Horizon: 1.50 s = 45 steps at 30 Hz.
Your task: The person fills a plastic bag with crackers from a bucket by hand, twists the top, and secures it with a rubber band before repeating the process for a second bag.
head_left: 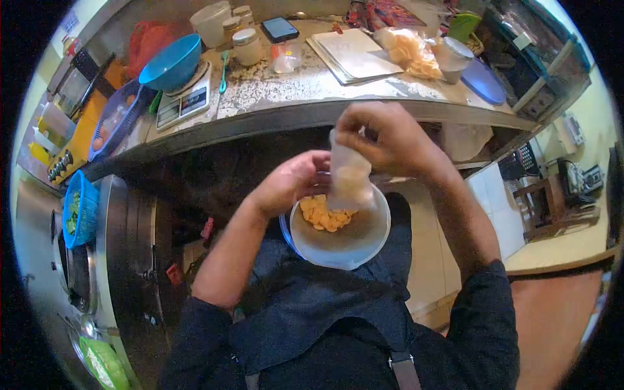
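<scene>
My right hand (380, 133) pinches the top of a clear plastic bag (351, 179) with pale orange round chips in its lower part. The bag hangs over the rim of a white tub (338, 250) held at my lap. At the bag's left edge, my left hand (296, 177) has its fingers curled against the plastic, their tips partly hidden behind it. Inside the tub, a heap of orange round chips (325, 216) lies toward the far left side, below my left hand and the bag.
On the worktop ahead stand a kitchen scale (185, 107) with a blue bowl (172, 63), a lidded jar (247, 47), a phone (280, 29), a notebook (354, 55) and bagged chips (413, 52). A blue basket (81, 211) of greens sits left; a wooden chair (552, 205) stands right.
</scene>
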Available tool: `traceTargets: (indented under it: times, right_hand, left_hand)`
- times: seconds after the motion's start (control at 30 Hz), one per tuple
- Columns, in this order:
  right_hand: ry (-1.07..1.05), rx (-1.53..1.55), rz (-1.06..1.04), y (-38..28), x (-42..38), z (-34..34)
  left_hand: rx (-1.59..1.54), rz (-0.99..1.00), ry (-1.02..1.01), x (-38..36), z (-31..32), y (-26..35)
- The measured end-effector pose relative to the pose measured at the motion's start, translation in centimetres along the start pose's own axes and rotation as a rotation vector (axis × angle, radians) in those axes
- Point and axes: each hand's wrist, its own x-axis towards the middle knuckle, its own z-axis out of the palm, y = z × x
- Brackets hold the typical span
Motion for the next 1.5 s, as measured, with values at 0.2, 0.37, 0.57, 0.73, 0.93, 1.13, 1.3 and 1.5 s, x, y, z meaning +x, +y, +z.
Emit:
traceTargets:
  times: [0.2, 0.37, 0.57, 0.73, 0.93, 1.13, 1.3, 1.5]
  right_hand:
    - [-0.124, 0.476, 0.229, 0.0, 2.0, -0.9]
    - [-0.039, 0.545, 0.131, 1.6, 1.9, 1.2]
    - [0.06, 0.315, 0.178, 3.0, 0.6, 1.7]
    - [0.043, 0.298, 0.214, 0.8, -2.4, 2.6]
    - [-0.202, 0.089, 0.213, 0.2, -6.9, 5.5]
    - [-0.123, 0.239, 0.28, -0.4, -8.2, 7.3]
    - [0.174, 0.389, 0.11, -1.0, -7.8, 9.0]
    - [0.208, 0.39, 0.215, -1.8, -8.7, 7.3]
  left_hand:
    - [-0.098, 0.059, -0.008, 1.2, 0.2, 0.2]
    - [0.053, 0.006, -0.029, 1.9, 1.5, 1.2]
    - [0.095, -0.069, 0.08, 1.7, 1.2, 0.4]
    - [0.242, -0.096, 0.008, 0.0, 2.0, -0.2]
    - [0.527, -0.122, -0.062, -3.3, 0.7, -4.4]
    - [0.315, -0.22, 0.018, -3.9, 2.6, -3.5]
    - [0.653, -0.28, -0.19, -3.8, 0.6, -4.5]
    - [0.612, -0.416, -0.274, -3.8, 0.9, -1.9]
